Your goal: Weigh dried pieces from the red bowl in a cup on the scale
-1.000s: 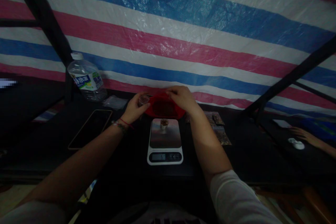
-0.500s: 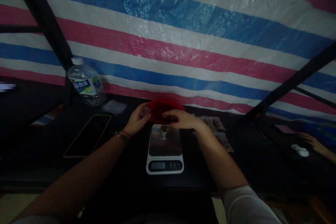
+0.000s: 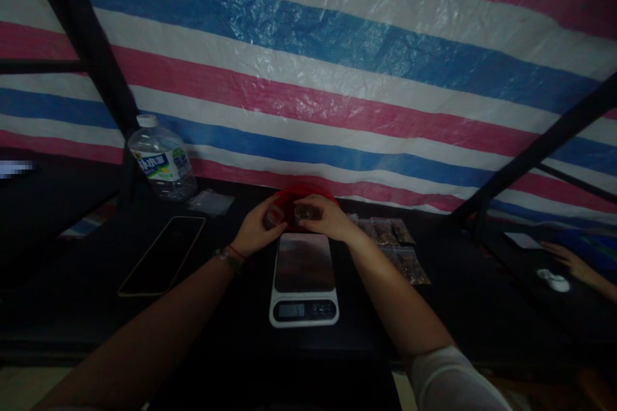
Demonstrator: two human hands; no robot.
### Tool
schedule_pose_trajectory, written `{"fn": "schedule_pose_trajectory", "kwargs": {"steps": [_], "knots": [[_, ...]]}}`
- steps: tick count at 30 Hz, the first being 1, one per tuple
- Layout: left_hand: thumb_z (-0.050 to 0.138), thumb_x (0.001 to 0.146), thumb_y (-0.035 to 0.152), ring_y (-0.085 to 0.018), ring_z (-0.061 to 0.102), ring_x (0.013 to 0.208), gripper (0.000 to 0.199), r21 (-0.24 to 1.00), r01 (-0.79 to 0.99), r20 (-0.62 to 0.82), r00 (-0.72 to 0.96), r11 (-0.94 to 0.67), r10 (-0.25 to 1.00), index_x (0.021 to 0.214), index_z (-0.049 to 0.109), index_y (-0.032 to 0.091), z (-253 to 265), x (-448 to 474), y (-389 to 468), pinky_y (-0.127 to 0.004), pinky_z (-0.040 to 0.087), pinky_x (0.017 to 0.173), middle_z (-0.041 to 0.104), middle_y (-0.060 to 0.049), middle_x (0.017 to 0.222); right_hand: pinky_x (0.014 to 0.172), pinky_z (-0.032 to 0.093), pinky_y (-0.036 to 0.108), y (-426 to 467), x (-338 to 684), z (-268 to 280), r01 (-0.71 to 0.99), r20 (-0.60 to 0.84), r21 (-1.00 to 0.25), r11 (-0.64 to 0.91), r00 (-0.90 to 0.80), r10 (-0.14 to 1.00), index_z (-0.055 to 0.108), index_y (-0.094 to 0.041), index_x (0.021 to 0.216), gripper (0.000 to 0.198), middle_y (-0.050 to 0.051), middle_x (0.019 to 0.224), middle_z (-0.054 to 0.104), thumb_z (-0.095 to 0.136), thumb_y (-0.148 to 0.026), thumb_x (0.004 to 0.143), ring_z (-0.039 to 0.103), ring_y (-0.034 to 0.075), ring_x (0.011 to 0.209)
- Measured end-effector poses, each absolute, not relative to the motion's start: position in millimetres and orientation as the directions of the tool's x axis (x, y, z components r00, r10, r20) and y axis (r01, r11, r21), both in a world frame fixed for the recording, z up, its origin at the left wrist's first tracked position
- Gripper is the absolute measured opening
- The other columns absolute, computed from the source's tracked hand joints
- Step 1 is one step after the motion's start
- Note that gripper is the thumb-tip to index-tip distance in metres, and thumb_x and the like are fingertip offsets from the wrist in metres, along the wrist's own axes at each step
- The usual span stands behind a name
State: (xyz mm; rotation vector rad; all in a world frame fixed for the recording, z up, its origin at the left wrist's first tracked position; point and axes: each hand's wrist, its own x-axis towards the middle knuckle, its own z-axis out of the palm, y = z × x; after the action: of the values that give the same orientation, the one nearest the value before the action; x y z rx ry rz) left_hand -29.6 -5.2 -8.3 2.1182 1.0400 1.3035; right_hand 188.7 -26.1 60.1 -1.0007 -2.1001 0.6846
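My left hand (image 3: pixel 253 231) is closed around a small clear plastic cup (image 3: pixel 274 216), at the left side of a red bowl (image 3: pixel 299 189). Between the fingers of my right hand (image 3: pixel 331 218) is a small cup of brown bits (image 3: pixel 304 212), held over the bowl. The bowl's inside is dark and partly hidden by both hands. Just in front of it lies a white kitchen scale (image 3: pixel 304 263) with a bare metal plate. Its display is lit, but I cannot read the figures.
Several small zip bags of brown bits (image 3: pixel 407 263) lie to the right. On the left are a phone (image 3: pixel 164 257), clear bags (image 3: pixel 211 201) and a large plastic bottle (image 3: pixel 164 160). Another person's hand (image 3: pixel 571 262) rests far right, near a white object (image 3: pixel 553 280).
The small cup of brown bits has left the scale's plate and is now in my right hand above the bowl. My left hand stays near the bowl with its clear cup.
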Motion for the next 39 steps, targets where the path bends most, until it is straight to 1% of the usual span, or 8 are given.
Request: {"fn": "schedule_pose_trajectory", "kwargs": {"steps": [5, 8, 11, 16, 23, 31, 36, 39], "knots": [[0.07, 0.073, 0.035, -0.028, 0.063, 0.111, 0.059, 0.684, 0.359, 0.558, 0.304, -0.636, 0.772, 0.126, 0.055, 0.015, -12.1, -21.1, -9.1, -0.041, 0.049, 0.097, 0.065, -0.013, 0.122, 0.088, 0.05, 0.035, -17.6, 167.7, 60.0, 0.436, 0.393, -0.71, 0.553, -0.406, 0.825, 0.061, -0.021, 0.119, 0.054, 0.006, 0.112, 0.067, 0.075, -0.017, 0.068, 0.063, 0.02, 0.1], [0.069, 0.074, 0.035, -0.026, 0.066, 0.103, 0.052, 0.726, 0.306, 0.551, 0.276, -0.616, 0.787, 0.121, 0.057, 0.015, -11.4, -18.3, -11.6, -0.038, 0.053, 0.091, 0.068, -0.011, 0.114, 0.079, 0.051, 0.033, -15.1, 161.4, 63.3, 0.516, 0.349, -0.67, 0.534, -0.415, 0.84, 0.066, -0.019, 0.109, 0.043, 0.004, 0.1, 0.068, 0.077, -0.017, 0.067, 0.064, 0.018, 0.088], [0.069, 0.074, 0.036, -0.024, 0.068, 0.096, 0.049, 0.755, 0.281, 0.542, 0.239, -0.592, 0.805, 0.117, 0.059, 0.014, -9.1, -17.0, -13.9, -0.036, 0.054, 0.086, 0.069, -0.01, 0.109, 0.086, 0.049, 0.034, -14.3, 160.7, 73.6, 0.493, 0.36, -0.591, 0.639, -0.547, 0.756, 0.071, -0.019, 0.102, 0.031, 0.004, 0.101, 0.069, 0.074, -0.014, 0.071, 0.063, 0.018, 0.094], [0.068, 0.073, 0.037, -0.024, 0.068, 0.095, 0.047, 0.757, 0.297, 0.541, 0.215, -0.582, 0.813, 0.114, 0.06, 0.014, -9.6, -16.0, -14.2, -0.036, 0.055, 0.085, 0.069, -0.009, 0.106, 0.098, 0.045, 0.037, -16.1, 156.7, 92.2, 0.447, 0.323, -0.504, 0.739, -0.696, 0.641, 0.07, -0.023, 0.112, 0.04, 0.005, 0.114, 0.068, 0.068, -0.006, 0.075, 0.06, 0.02, 0.109], [0.068, 0.074, 0.038, -0.026, 0.065, 0.104, 0.052, 0.745, 0.258, 0.597, 0.153, -0.615, 0.787, 0.119, 0.058, 0.014, -10.3, -16.5, -15.0, -0.039, 0.053, 0.092, 0.067, -0.012, 0.117, 0.098, 0.045, 0.04, -21.3, 161.9, 90.2, 0.533, 0.366, -0.468, 0.705, -0.609, 0.704, 0.062, -0.022, 0.127, 0.051, 0.009, 0.123, 0.065, 0.066, -0.012, 0.076, 0.06, 0.022, 0.111], [0.063, 0.079, 0.035, -0.021, 0.066, 0.089, 0.054, 0.774, 0.295, 0.577, 0.04, -0.561, 0.816, 0.128, 0.053, 0.016, -13.1, -17.6, -9.5, -0.037, 0.055, 0.083, 0.067, -0.009, 0.105, 0.081, 0.049, 0.031, -55.1, 190.1, 51.7, 0.555, 0.344, -0.612, 0.564, -0.455, 0.821, 0.067, -0.017, 0.098, 0.031, 0.004, 0.096, 0.066, 0.066, -0.008, 0.069, 0.061, 0.017, 0.088], [0.065, 0.078, 0.035, -0.021, 0.065, 0.092, 0.058, 0.762, 0.376, 0.591, -0.07, -0.528, 0.803, 0.13, 0.049, 0.014, -17.4, -19.7, -2.1, -0.039, 0.052, 0.088, 0.065, -0.009, 0.106, 0.1, 0.041, 0.041, -74.5, 202.1, 29.2, 0.6, 0.214, -0.562, 0.569, -0.559, 0.801, 0.066, -0.018, 0.106, 0.048, 0.009, 0.113, 0.062, 0.083, -0.022, 0.062, 0.053, 0.027, 0.115], [0.065, 0.078, 0.036, -0.023, 0.065, 0.094, 0.062, 0.733, 0.412, 0.603, -0.025, -0.541, 0.798, 0.133, 0.047, 0.014, -17.1, -18.4, -2.6, -0.04, 0.052, 0.089, 0.065, -0.01, 0.105, 0.099, 0.042, 0.04, -71.5, 202.1, 39.0, 0.569, 0.287, -0.626, 0.533, -0.468, 0.836, 0.059, -0.02, 0.122, 0.053, 0.01, 0.12, 0.06, 0.076, -0.03, 0.073, 0.053, 0.024, 0.115]]}}
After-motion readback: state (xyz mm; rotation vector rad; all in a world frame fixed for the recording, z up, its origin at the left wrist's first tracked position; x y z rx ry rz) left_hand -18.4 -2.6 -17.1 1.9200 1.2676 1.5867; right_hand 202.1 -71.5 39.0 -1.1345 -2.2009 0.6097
